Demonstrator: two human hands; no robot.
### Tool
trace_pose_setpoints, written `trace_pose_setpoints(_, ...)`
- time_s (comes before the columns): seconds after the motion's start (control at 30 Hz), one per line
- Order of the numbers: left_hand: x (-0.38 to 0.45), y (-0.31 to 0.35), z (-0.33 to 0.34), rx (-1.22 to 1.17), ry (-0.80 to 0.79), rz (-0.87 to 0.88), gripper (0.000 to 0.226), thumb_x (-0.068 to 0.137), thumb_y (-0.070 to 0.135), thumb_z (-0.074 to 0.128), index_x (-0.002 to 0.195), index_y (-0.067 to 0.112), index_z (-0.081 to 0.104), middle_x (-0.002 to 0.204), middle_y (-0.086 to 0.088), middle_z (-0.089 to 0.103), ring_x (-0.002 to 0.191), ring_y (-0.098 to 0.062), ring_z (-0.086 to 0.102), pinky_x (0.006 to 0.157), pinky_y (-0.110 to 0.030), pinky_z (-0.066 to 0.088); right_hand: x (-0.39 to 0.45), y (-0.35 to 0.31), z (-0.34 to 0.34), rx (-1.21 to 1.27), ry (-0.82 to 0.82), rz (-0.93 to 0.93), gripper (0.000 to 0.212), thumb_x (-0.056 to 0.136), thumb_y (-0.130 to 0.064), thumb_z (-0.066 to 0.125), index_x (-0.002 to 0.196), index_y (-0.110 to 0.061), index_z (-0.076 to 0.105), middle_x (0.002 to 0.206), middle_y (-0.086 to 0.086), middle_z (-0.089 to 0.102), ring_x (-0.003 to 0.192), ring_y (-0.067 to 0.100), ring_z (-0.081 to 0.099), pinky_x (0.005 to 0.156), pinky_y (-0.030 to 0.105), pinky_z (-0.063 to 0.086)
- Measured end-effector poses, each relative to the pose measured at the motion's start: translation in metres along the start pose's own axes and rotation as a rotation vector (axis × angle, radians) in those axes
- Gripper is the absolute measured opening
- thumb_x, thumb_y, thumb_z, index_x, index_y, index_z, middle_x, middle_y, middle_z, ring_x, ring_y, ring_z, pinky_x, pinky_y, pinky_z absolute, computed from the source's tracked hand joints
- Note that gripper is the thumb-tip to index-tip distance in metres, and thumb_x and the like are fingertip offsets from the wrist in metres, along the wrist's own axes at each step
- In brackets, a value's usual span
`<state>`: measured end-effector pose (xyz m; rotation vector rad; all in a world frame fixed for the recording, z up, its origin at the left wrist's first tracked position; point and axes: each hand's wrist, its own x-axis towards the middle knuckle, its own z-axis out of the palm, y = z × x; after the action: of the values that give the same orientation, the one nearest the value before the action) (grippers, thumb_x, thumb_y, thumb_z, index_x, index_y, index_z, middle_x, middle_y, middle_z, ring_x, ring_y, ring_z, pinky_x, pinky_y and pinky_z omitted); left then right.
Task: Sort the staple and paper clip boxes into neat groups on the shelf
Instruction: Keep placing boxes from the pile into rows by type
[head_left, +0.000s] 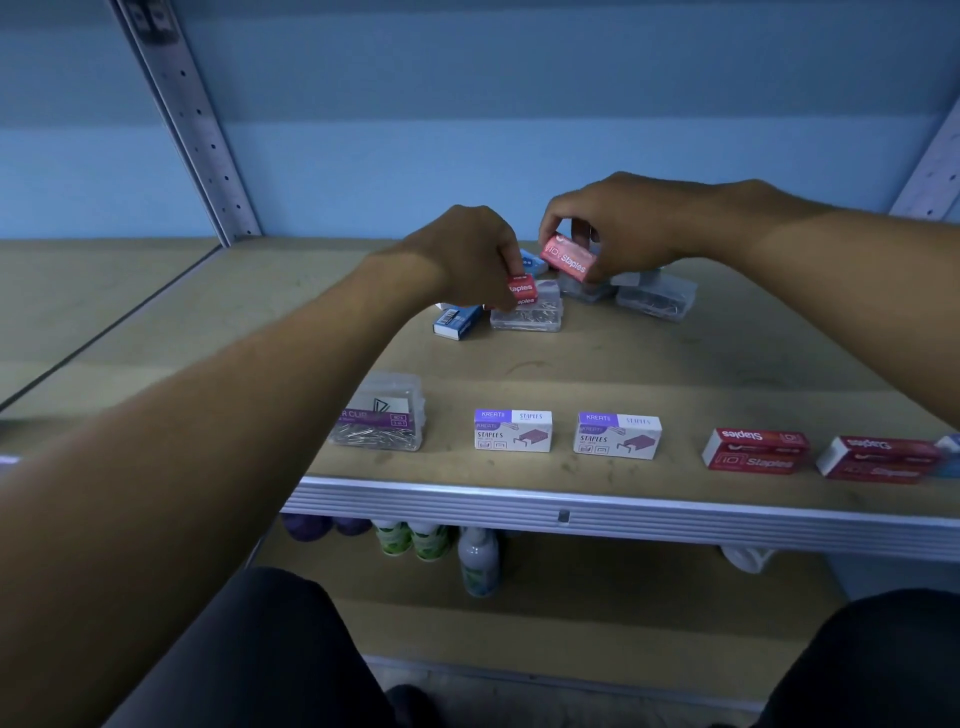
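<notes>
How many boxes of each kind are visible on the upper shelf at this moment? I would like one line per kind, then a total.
Red staple boxes: 4, one in the left hand, one in the right hand, two at the front
Purple-and-white staple boxes: 2
Blue boxes: at least 2
Clear paper clip boxes: at least 4
Total: at least 12

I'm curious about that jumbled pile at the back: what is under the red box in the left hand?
A clear clip case lies under the red box that the left hand grips. The hand hides whether they touch.
</notes>
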<state>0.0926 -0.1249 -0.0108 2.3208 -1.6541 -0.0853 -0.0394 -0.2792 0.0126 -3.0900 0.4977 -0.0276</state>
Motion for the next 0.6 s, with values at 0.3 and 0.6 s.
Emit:
trace_pose_setpoints(0.3,-0.019,0.006,-0.007,-0.036,0.012,0.039,0.041,0.069,0.024,0.088,0.104,0.022,0.066,0.108,0.006,0.067,0.100,-0.014,0.060,0.068,-0.019,0.044,-0.037,-0.004,0.000,-0.044,-0.030,-0.062,0.064,0.073,-0.029,0.086,0.122,-0.039,0.046,0.103,-0.003,0.061,0.091,0.019,0.058,0.076,0.042,0.054)
trace_pose_setpoints(0.6,-0.040,0.015,0.001,-0.032,-0.007,0.102,0.039,0.069,0.016,0.085,0.100,0.024,0.062,0.102,0.009,0.063,0.072,-0.002,0.056,0.057,-0.022,0.043,-0.069,-0.011,0.009,-0.168,-0.147,-0.184,0.024,0.090,-0.047,0.059,0.108,-0.047,0.044,0.098,-0.011,0.056,0.087,0.017,0.059,0.075,0.046,0.054)
